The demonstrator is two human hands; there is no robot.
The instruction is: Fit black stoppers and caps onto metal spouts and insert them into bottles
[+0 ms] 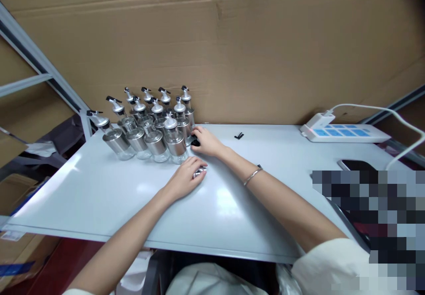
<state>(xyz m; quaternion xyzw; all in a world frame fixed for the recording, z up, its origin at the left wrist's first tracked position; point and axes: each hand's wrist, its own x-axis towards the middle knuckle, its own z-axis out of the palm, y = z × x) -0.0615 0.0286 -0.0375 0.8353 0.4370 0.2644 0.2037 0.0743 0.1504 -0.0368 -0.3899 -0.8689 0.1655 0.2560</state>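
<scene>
My left hand (186,179) rests low over the white table, its fingers curled round a silver pourer top (199,171) that is partly covered. Just beyond it, my right hand (207,141) bends its fingers down onto small black parts (195,143) on the table; how firmly they are pinched is hard to make out. Close by on the left stand several glass oil bottles (175,145) with steel sleeves, most topped by silver pourers with black flip caps. The pourer on the nearest right bottle (170,121) shows no black cap.
Loose black caps (239,135) lie right of my hands, and another dark bit shows by my right wrist. A power strip (345,133) with a white charger and cable sits at the back right. A phone (358,165) lies in front of it. Cardboard (265,56) walls the back.
</scene>
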